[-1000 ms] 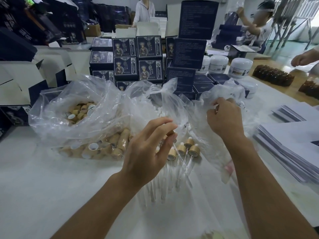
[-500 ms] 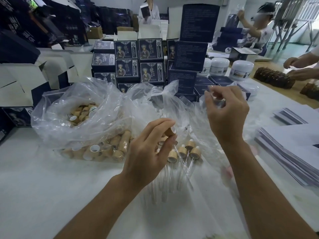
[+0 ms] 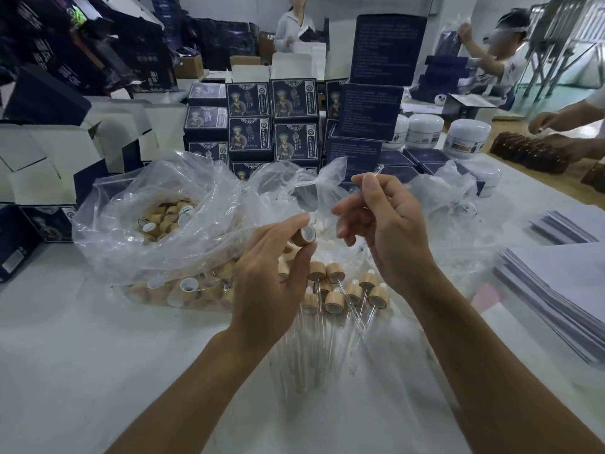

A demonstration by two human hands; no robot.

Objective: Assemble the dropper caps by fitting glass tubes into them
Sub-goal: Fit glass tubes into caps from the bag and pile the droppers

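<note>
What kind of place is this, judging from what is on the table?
Most likely a small packing workshop for cosmetics. Stacked printed boxes stand at the back, white cream jars beside them, and a plastic bag of wooden dropper caps lies on the table, with finished droppers in front.

Wood-look matt cap (image 3: 303, 235); clear glossy glass tube (image 3: 377, 171); crinkled clear plastic bag (image 3: 131, 204); matt white tabletop (image 3: 65, 355).
</note>
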